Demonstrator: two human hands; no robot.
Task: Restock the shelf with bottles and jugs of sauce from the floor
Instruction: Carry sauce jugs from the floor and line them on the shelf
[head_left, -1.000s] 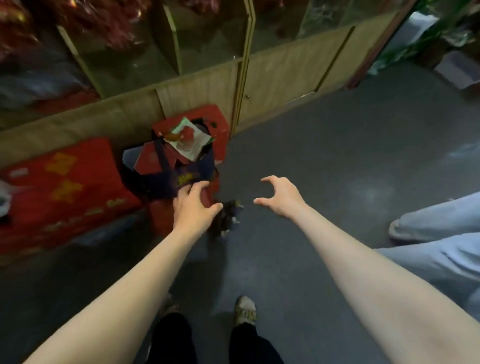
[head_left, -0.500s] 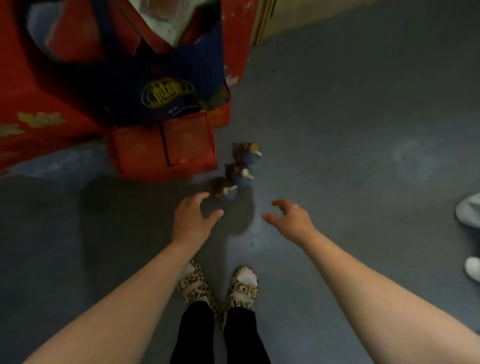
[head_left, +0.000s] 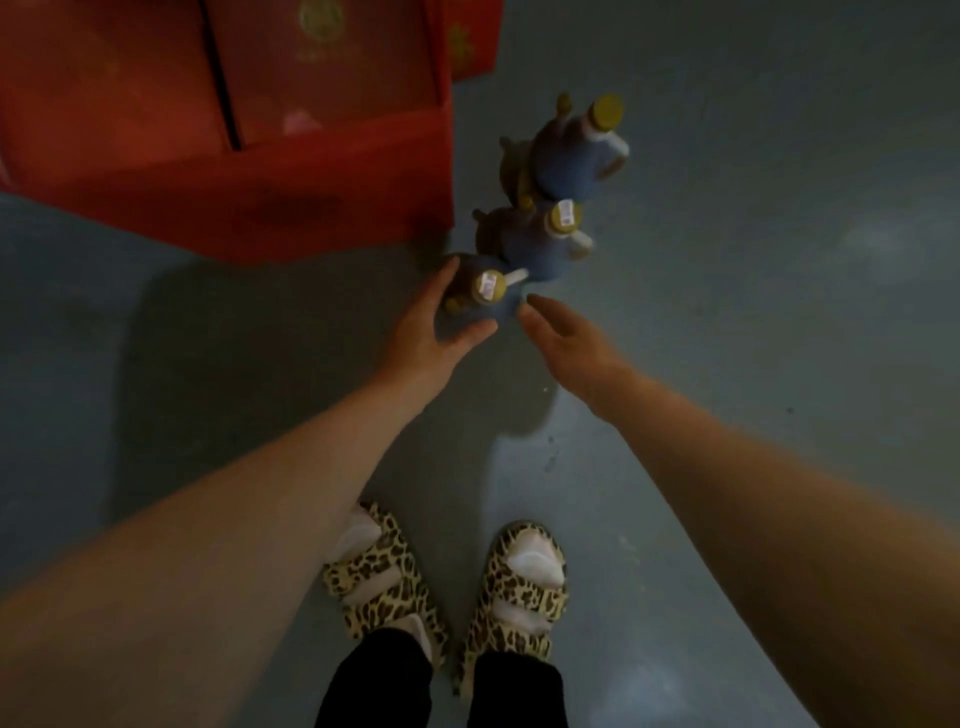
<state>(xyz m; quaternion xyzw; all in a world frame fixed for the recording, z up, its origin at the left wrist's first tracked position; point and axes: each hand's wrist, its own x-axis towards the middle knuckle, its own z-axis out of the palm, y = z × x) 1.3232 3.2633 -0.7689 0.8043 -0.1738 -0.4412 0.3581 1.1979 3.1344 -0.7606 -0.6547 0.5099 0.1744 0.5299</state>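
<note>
Three dark sauce jugs with yellow caps and white handles stand in a row on the grey floor, with smaller bottles close behind them. My left hand (head_left: 428, 325) cups the left side of the nearest jug (head_left: 480, 291), fingers spread around it, thumb below. My right hand (head_left: 563, 335) hangs just right of that jug with loosely bent fingers that hold nothing. The middle jug (head_left: 540, 241) and the far jug (head_left: 574, 156) stand untouched beyond it.
A red cardboard box (head_left: 249, 156) sits on the floor directly left of the jugs. My feet in leopard-print sandals (head_left: 447, 587) stand below the hands. Grey floor stretches to the right.
The view has dropped and closed in on the jugs. Both hands moved forward; the left hand now reaches the nearest jug, and the right hand has come up beside it.
</note>
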